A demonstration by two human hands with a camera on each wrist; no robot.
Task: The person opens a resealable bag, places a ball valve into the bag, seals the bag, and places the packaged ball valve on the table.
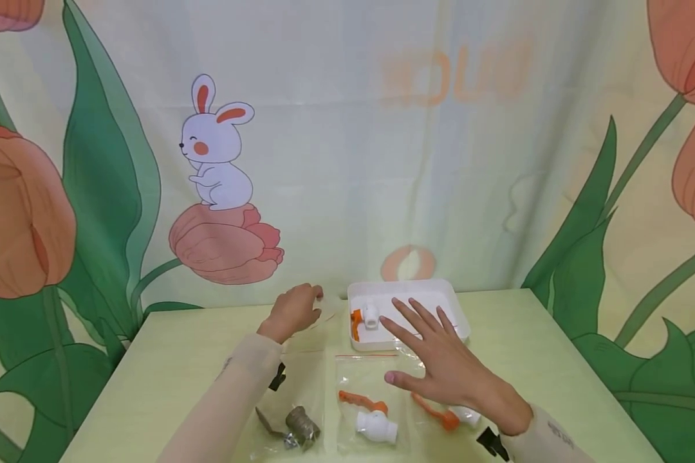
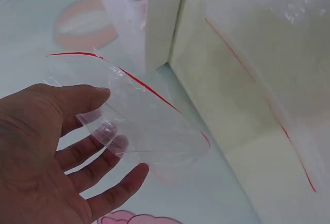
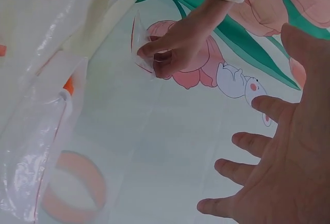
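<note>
My left hand (image 1: 294, 312) pinches a clear zip bag (image 2: 149, 110) with a red seal line, left of the white tray (image 1: 405, 283). In the left wrist view the bag looks empty and its mouth gapes; the thumb lies in front of it, with fingertips visible through the film. My right hand (image 1: 448, 363) is spread wide over the tray's front right part and the bags before it, holding nothing. At the tray's left side lie a white plastic valve body (image 1: 370, 316) and an orange lever handle (image 1: 356, 325). Part of the tray is hidden behind the right fingers.
Three clear zip bags lie along the table's front. The left one contains a grey-brown cylindrical part (image 1: 302, 424) and a lever; the middle, a white valve body (image 1: 376, 426) and orange handle (image 1: 363, 402); the right, similar parts, partly covered. A printed curtain (image 1: 336, 161) hangs behind the table.
</note>
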